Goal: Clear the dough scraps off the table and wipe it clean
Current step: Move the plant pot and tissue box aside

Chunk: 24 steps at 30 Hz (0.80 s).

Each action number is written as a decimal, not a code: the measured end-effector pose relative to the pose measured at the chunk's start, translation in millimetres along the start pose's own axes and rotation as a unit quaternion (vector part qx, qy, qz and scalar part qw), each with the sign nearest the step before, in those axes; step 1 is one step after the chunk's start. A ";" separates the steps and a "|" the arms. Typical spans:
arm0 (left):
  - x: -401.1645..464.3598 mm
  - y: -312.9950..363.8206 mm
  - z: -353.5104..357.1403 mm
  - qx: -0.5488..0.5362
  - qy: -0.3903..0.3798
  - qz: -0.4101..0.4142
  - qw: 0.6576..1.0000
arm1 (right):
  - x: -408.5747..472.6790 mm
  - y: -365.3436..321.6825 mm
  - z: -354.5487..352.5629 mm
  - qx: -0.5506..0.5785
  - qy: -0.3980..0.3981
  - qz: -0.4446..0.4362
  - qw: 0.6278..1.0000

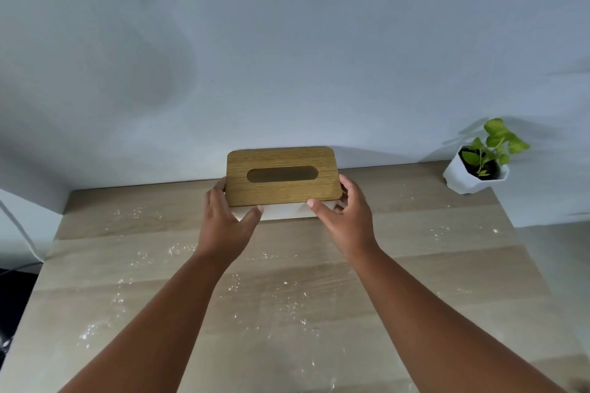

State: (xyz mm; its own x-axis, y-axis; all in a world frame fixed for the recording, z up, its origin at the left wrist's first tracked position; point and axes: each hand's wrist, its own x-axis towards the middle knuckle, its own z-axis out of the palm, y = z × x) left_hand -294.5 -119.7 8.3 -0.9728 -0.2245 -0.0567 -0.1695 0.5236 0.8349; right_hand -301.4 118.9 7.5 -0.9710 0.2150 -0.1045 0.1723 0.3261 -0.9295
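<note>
A tissue box (281, 179) with a wooden slotted lid and a white body stands at the far middle of the table, by the wall. My left hand (223, 220) grips its left end and my right hand (344, 217) grips its right end, thumbs on the white front side. No tissue shows in the slot. Small white dough scraps and flour specks (236, 284) are scattered over the light wooden table (447, 265), thickest at the left and centre.
A small green plant in a white faceted pot (479, 169) stands at the far right corner of the table. A white cable (19, 226) hangs past the table's left edge. A plain wall rises right behind the table.
</note>
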 end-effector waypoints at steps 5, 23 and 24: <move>-4.7 20.6 21.9 -0.014 -0.004 0.021 1.000 | -1.0 8.8 -35.7 0.018 0.017 0.008 1.000; -20.9 101.3 153.7 -0.052 -0.076 0.049 0.995 | 37.2 61.1 -190.7 0.022 0.073 0.027 0.997; -21.7 104.5 160.0 -0.053 -0.077 0.050 0.994 | 39.9 64.0 -196.5 0.021 0.073 0.028 0.997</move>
State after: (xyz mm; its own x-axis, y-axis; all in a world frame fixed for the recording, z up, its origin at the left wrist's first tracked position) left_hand -316.4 71.4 9.2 -0.9980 -0.0431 -0.0466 -0.0609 0.4459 0.8930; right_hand -296.5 329.3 13.4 -0.9249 0.3649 -0.1065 0.2155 0.2725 -0.9377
